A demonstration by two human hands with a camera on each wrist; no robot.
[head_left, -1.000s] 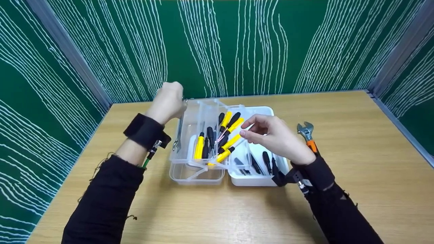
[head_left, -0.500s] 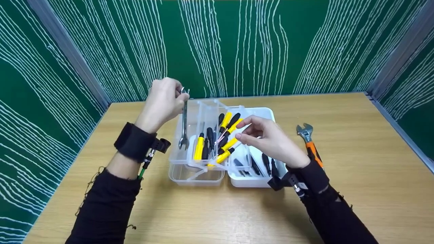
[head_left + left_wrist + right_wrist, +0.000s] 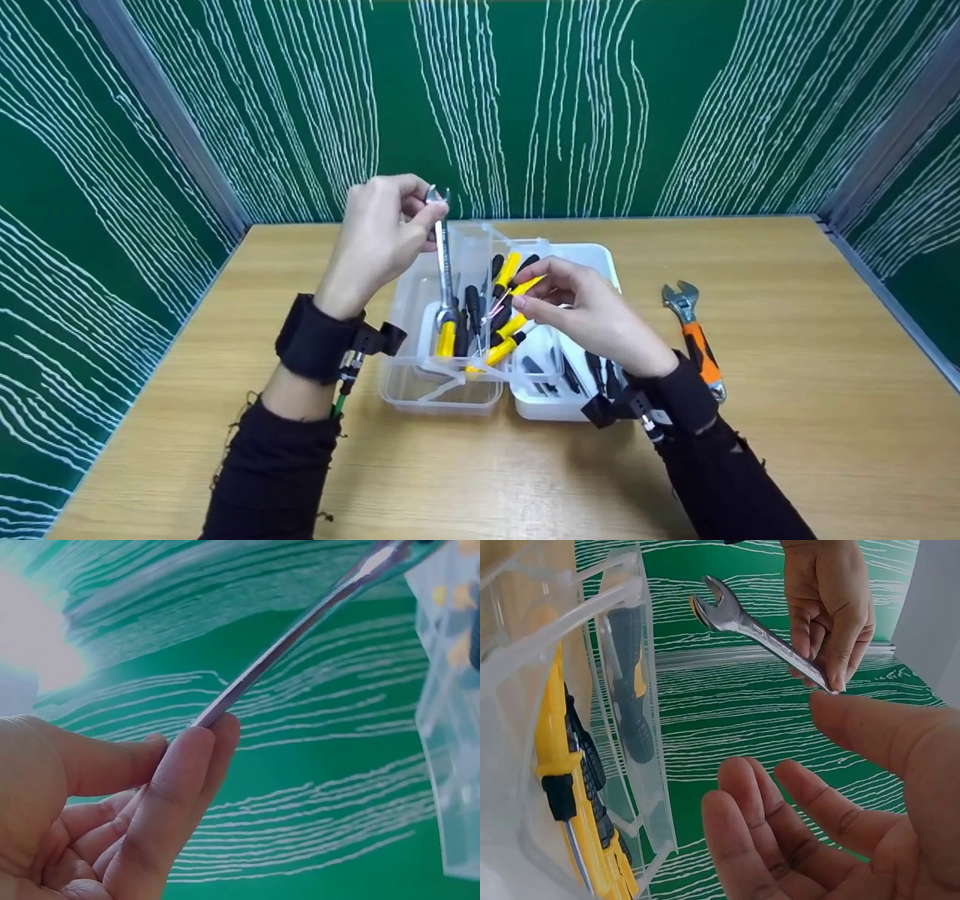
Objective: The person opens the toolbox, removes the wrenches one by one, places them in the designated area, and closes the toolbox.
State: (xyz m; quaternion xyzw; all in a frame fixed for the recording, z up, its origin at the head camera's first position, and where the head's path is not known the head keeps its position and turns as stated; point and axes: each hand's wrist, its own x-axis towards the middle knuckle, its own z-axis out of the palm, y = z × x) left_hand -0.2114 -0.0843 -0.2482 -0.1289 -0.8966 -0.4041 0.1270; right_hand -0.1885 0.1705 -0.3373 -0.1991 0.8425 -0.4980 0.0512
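My left hand (image 3: 381,236) pinches an open-end wrench (image 3: 443,266) near its upper end, between thumb and fingers. The wrench hangs down over the left trays of a clear plastic toolbox (image 3: 405,289), its lower head overlapping a yellow handle in the head view. In the left wrist view, the bare metal shank (image 3: 277,652) runs up from the fingertips. My right hand (image 3: 589,311) hovers over the toolbox's right side with loosely bent fingers and nothing between them. Right wrist footage shows its fingers (image 3: 739,840) apart, below the wrench.
Several yellow-and-black screwdrivers (image 3: 504,351) lie in the middle trays. Dark tools (image 3: 570,375) sit in the white base (image 3: 551,409). An adjustable wrench (image 3: 697,345) with an orange handle lies on the table (image 3: 810,360) to the right. Green walls (image 3: 510,112) enclose the table.
My left hand has turned and moved right, bringing the wrench from the toolbox's left edge to over the trays. The right hand has shifted slightly left.
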